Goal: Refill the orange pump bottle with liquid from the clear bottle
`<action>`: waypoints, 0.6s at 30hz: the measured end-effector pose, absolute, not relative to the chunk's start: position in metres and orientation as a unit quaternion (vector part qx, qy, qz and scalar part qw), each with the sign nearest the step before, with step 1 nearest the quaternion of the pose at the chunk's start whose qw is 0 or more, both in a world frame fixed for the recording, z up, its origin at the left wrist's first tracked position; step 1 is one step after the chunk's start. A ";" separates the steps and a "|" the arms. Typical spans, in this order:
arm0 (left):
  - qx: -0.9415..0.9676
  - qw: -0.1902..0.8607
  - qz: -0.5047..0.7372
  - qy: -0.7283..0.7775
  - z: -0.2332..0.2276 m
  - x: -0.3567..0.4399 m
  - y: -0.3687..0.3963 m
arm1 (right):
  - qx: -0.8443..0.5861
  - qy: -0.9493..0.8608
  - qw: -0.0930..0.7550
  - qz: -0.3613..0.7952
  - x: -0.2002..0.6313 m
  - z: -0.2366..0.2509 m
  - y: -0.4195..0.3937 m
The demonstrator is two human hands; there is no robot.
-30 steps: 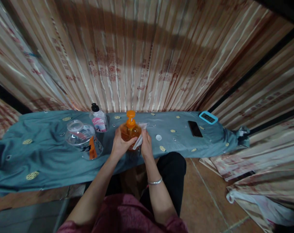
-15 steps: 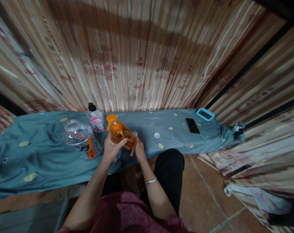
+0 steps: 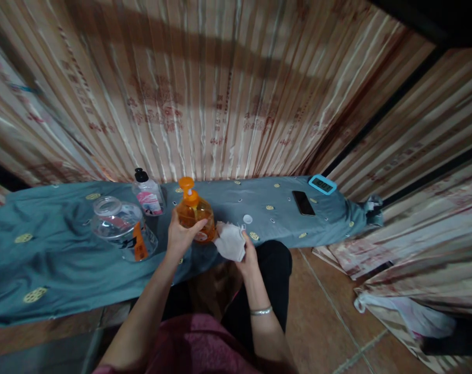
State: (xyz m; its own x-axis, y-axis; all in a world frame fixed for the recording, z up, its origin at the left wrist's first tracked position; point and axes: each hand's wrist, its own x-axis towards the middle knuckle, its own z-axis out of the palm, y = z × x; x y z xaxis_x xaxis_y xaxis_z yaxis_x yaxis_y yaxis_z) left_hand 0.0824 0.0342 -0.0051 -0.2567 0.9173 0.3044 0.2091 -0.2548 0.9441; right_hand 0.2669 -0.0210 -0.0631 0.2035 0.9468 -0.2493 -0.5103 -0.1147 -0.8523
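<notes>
Crowded left of centre, open to the right.

Left of the orange pump bottle [image 3: 194, 215]: blocked by a clear jar [image 3: 121, 228] lying on its side and a small black-capped bottle [image 3: 147, 193] near the curtain [image 3: 220, 93]. Right of it: bare teal cloth [image 3: 278, 223], only a small white cap [image 3: 247, 219] nearby. Far right: a black phone [image 3: 303, 203] and a blue timer [image 3: 322, 184], well apart from the bottle.

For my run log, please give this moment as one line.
left hand: holds orange pump bottle upright | right hand: holds white tissue beside bottle
</notes>
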 end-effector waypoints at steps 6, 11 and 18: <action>0.548 0.293 0.574 0.533 -0.011 0.095 0.043 | -0.495 -0.251 0.587 0.589 0.303 -0.048 0.013; 0.550 0.296 0.568 0.536 -0.015 0.097 0.046 | -0.532 -0.305 0.562 0.555 0.310 -0.030 0.077; 0.567 0.393 0.556 0.463 -0.020 0.088 0.044 | -0.569 -0.394 0.547 0.471 0.307 -0.017 0.138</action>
